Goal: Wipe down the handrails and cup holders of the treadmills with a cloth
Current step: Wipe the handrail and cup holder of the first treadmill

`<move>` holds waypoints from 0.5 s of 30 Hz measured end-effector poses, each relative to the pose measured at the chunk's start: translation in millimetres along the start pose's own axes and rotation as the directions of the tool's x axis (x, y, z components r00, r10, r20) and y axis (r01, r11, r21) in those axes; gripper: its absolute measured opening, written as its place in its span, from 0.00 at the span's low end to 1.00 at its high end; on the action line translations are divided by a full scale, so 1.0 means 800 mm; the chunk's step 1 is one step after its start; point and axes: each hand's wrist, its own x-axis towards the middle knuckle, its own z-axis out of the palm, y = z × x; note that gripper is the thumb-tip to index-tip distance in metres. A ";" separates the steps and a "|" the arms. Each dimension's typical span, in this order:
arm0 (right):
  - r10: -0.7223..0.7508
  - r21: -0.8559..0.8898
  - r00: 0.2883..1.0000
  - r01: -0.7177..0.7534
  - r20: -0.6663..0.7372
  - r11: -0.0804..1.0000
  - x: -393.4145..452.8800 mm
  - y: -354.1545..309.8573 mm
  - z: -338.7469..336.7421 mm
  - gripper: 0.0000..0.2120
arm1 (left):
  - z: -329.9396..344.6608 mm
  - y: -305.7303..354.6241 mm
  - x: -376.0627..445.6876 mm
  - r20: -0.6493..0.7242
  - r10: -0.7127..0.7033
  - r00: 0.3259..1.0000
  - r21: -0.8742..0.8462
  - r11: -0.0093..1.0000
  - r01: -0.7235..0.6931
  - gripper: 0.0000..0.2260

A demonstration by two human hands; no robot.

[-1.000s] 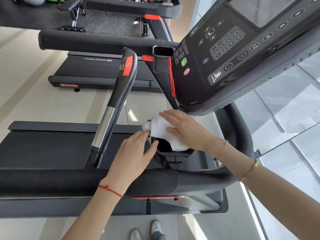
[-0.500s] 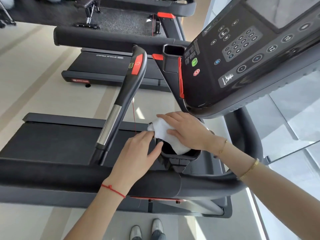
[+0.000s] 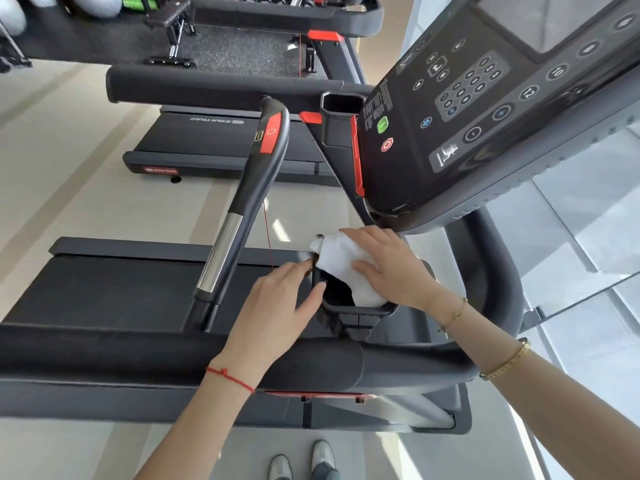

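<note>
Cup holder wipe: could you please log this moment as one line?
step: wiping cup holder | right hand: presses white cloth into it | left hand: steadies its rim | handrail: untouched

White cloth [image 3: 341, 263] in a black cup holder [image 3: 360, 310]; at 11 o'clock, a black handrail [image 3: 258, 188] with red patch and silver band.
</note>
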 end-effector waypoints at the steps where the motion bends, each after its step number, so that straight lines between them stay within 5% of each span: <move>1: 0.017 0.000 1.000 -0.017 -0.003 1.000 0.000 -0.001 0.001 0.25 | 0.000 0.000 0.000 0.003 -0.001 1.000 -0.001 1.000 0.001 0.21; 6: 0.192 0.142 0.980 -0.182 -0.056 0.973 -0.025 -0.011 0.002 0.27 | -0.002 -0.001 0.000 0.021 -0.004 1.000 -0.022 1.000 0.004 0.22; 10: 0.432 0.327 0.902 -0.411 0.009 0.851 -0.055 -0.018 0.004 0.29 | 0.000 -0.002 0.000 0.006 0.007 1.000 -0.028 1.000 -0.006 0.21; 15: 0.490 0.277 0.862 -0.505 0.126 0.817 -0.031 -0.018 -0.011 0.24 | 0.001 -0.002 0.001 0.004 0.030 1.000 -0.023 0.999 -0.030 0.19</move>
